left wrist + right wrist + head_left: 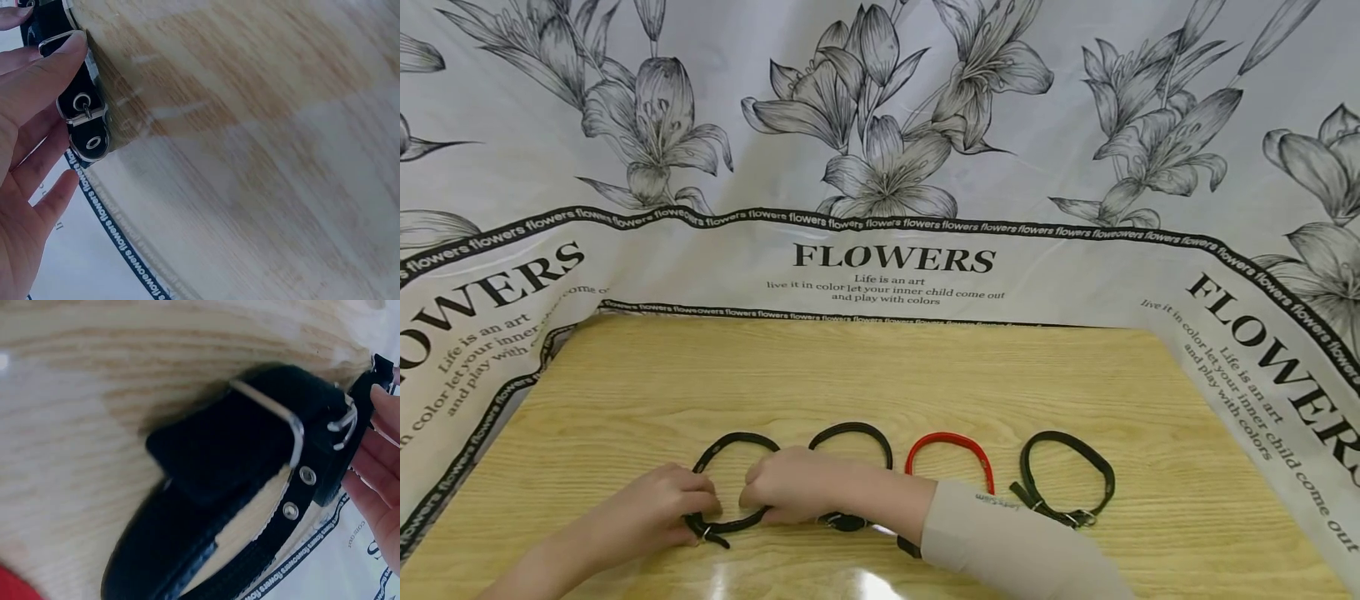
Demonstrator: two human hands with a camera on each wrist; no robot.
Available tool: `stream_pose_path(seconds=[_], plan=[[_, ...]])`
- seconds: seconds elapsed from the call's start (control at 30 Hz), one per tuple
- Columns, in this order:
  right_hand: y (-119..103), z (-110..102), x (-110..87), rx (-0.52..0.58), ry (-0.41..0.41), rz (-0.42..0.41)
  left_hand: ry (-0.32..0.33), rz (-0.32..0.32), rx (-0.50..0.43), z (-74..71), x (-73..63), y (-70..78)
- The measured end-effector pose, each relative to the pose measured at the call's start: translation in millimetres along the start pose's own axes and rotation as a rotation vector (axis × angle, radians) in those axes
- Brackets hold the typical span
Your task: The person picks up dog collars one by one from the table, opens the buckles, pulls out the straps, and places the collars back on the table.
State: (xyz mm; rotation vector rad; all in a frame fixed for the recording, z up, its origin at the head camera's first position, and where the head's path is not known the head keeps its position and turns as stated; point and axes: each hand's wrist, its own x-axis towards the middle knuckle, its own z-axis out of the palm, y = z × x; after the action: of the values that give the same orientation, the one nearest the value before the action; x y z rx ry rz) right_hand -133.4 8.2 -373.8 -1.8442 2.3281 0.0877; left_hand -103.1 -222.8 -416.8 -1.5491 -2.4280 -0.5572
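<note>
In the head view, both hands are at a buckled black collar [741, 437] that lies as a loop on the table. The left hand [662, 507] is at its near left side by the buckle. In the left wrist view, that hand's thumb presses the metal buckle end while the fingers lie behind the strap [78, 87]. On the collar's right side, the right hand [797, 485] grips the band, its fingertips partly hidden. In the right wrist view, the right hand [380, 465] pinches this strap at the frame edge, beyond a second buckled black collar [206, 450].
The right forearm crosses over the second black collar [852, 427] and near a red collar [951, 437]. Another black collar [1108, 475] lies to the right. All rest on a wooden table [865, 367], with a flower-printed cloth [880, 279] behind and beside it.
</note>
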Motion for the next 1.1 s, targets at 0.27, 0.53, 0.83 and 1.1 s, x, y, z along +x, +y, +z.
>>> stream_pose_path(seconds=[0.27,0.53,0.83,1.1], plan=[[-4,8,6.5,-0.034,-0.033,0.025,-0.019,0.027,-0.003,1.1,-2.0,-2.2],[-3,7,5.5,-0.048,-0.036,0.039,-0.053,0.003,-0.043,-0.4,0.5,-1.1],[3,-4,-3.3,-0.009,0.002,0.074,-0.039,0.014,-0.103,-6.2,8.6,-4.2],[18,-16,-20.6,0.052,0.104,0.055,0.041,0.038,-0.059,-24.3,28.1,-5.8]])
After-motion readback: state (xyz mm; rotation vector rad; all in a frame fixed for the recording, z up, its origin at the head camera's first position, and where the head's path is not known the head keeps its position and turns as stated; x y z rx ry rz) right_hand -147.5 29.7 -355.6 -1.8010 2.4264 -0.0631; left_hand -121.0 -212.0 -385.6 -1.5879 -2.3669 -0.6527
